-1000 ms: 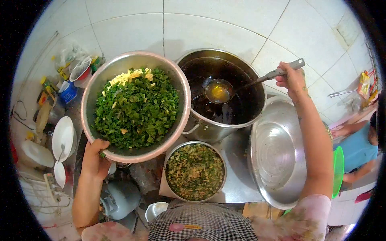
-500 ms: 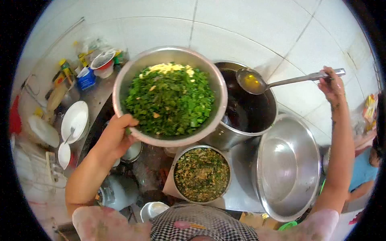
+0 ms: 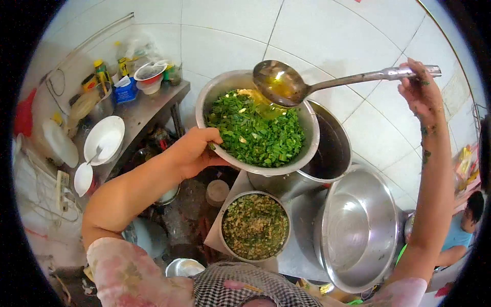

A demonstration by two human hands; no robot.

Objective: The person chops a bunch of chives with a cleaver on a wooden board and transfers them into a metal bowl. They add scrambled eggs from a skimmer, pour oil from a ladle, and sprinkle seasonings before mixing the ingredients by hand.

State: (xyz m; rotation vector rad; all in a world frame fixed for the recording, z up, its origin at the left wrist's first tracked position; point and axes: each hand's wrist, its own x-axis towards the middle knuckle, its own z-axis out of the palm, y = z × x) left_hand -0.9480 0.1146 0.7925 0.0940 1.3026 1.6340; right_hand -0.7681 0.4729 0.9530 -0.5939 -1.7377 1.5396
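My left hand [image 3: 199, 151] grips the near left rim of a metal bowl [image 3: 204, 115], its thumb over the edge. Chopped greens [image 3: 261, 135] fill the bowl, with pale yellow minced bits [image 3: 249, 93] at the far side. My right hand [image 3: 420, 87] is closed around the handle end of a ladle [image 3: 348, 81]. The ladle's head is over the bowl's far right rim, tilted, with yellow oily liquid in it; some seems to run onto the greens. Behind the bowl stands a tall pot [image 3: 343, 153] of dark liquid, partly hidden.
A pot of chopped greens and pale bits [image 3: 254, 225] sits on the near counter [image 3: 302, 256]. To its right leans a large metal basin [image 3: 358, 225]. A left-hand shelf [image 3: 148, 110] holds white bowls [image 3: 105, 138] and bottles [image 3: 101, 71]. Another person [image 3: 460, 230] is at far right.
The ladle has moved left from over the tall pot to over the bowl and tilted. The bowl has shifted right in view, covering more of the pot.
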